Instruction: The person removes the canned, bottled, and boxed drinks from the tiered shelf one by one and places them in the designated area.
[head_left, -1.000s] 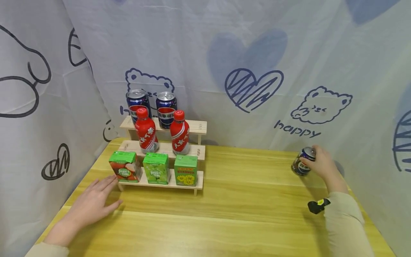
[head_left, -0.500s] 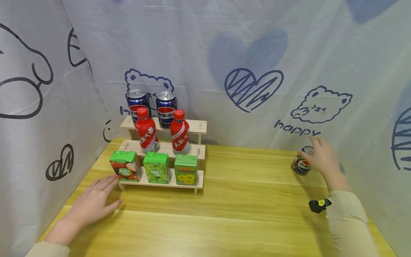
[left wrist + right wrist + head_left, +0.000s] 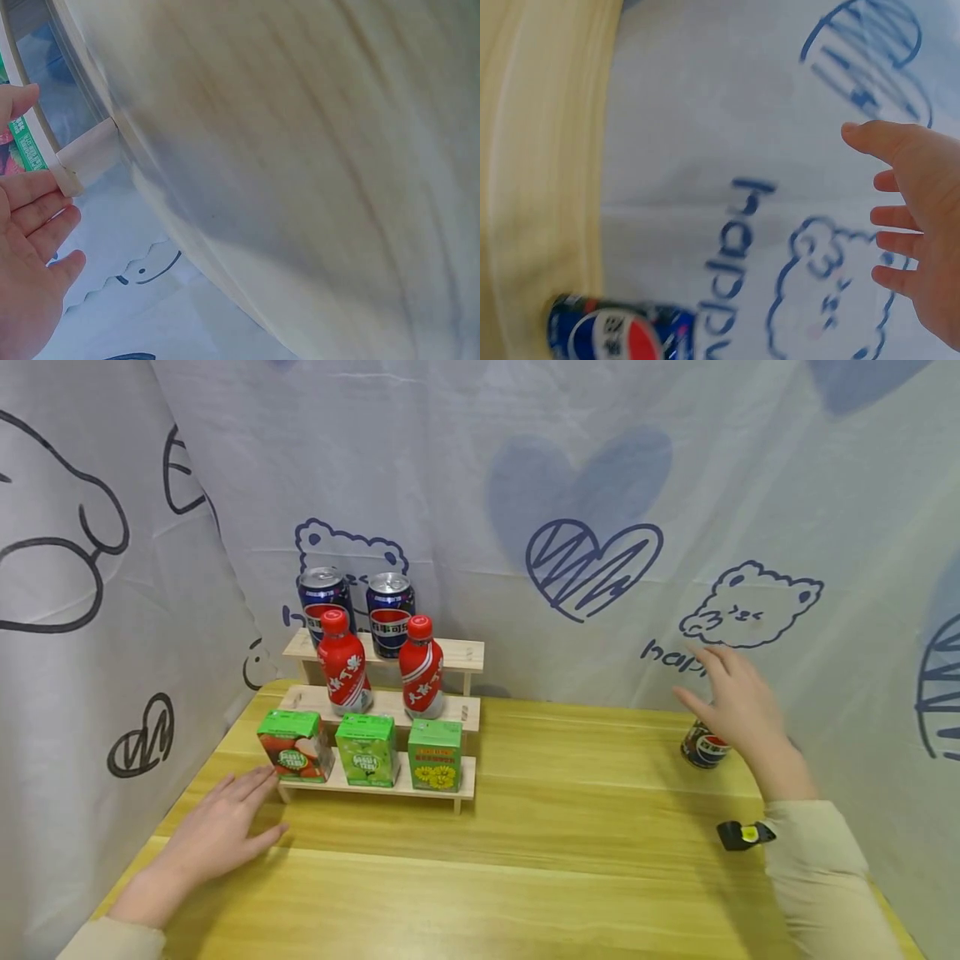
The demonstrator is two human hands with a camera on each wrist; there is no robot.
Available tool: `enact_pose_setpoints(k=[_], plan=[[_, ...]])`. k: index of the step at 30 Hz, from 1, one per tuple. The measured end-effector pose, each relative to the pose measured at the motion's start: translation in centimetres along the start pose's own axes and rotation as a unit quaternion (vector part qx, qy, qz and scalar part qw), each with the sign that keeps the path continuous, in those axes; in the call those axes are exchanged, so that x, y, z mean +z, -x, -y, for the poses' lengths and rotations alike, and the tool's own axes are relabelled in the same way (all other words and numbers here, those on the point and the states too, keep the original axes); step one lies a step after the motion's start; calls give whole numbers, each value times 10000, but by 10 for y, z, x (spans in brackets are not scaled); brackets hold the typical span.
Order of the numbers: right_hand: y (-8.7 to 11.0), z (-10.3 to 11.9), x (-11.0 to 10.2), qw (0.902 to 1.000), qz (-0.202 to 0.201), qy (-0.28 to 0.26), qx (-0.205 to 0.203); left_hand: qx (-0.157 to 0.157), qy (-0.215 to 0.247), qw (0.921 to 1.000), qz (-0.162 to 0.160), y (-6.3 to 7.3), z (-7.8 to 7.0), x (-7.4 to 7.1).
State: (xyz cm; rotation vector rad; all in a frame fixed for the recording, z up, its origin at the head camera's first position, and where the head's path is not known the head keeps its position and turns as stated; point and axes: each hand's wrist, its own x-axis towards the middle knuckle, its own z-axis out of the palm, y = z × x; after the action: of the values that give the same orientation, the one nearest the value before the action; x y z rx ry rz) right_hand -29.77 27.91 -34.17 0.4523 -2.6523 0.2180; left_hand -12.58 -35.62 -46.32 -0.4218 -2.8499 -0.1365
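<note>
The step in hand looks like a release: the right hand (image 3: 742,703) hangs above the blue can (image 3: 705,750), holding nothing, its thumb apart and its fingers loosely spread. The can stands upright on the table (image 3: 577,827), below that hand and apart from it, half hidden from the head view. The left hand (image 3: 213,827) lies with fingers extended and holds nothing, fingertips at the near-left corner of the wooden rack (image 3: 465,713), just beside the strawberry juice box (image 3: 294,750). Taking the can again would call for lowering the right hand and closing its fingers round it—otherwise, for clearing its top without a knock. A second ago the right fingers were on the can; now they are off it and higher—the can and left hand have stayed put.
</note>
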Motion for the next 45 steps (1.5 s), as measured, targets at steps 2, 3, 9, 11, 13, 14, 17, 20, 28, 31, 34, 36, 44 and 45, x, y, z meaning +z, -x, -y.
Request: enact_pose_setpoints(k=[2, 3, 9, 11, 13, 14, 17, 20, 28, 31, 34, 36, 44, 45], plan=[[-4, 11, -6, 9998, -117, -17, -133, -4, -9, 10000, 24, 0, 0, -1], [-6, 16, -8, 9996, -182, -12, -209, -4, -13, 10000, 27, -1, 0, -1], [-21, 45, -16, 9948, -666, -64, -765, 22, -53, 10000, 77, -3, 1, 0], [-27, 54, -16, 9910, -876, -123, -1007, 12, -58, 9999, 117, -3, 2, 0], [-33, 63, -16, 9865, -1055, -186, -1235, -11, -60, 9999, 149, -4, 2, 0], [-36, 67, -16, 9848, -1113, -228, -1317, -32, -56, 9999, 158, -4, 2, 0], [-45, 82, -17, 9805, -1212, -366, -1502, -58, -71, 9999, 131, -5, 2, -1], [-53, 98, -17, 9766, -1278, -488, -1657, -51, -93, 9999, 112, -6, 2, -2], [-73, 140, -13, 9685, -1329, -864, -1920, -42, -105, 9998, 165, -7, 0, -4], [-79, 157, -11, 9664, -1298, -977, -1990, -52, -108, 9998, 177, -6, -1, -5], [-85, 174, -9, 9644, -1256, -1011, -2095, -48, -135, 9997, 211, -6, -1, -5], [-90, 185, -8, 9624, -1234, -1033, -2189, -48, -145, 9996, 243, -6, -1, -5], [-110, 220, -6, 9603, -1015, -1171, -2319, 35, -189, 9997, 139, -6, -1, -6], [-112, 224, -6, 9614, -963, -1163, -2299, 61, -191, 9997, 113, -7, -1, -6]])
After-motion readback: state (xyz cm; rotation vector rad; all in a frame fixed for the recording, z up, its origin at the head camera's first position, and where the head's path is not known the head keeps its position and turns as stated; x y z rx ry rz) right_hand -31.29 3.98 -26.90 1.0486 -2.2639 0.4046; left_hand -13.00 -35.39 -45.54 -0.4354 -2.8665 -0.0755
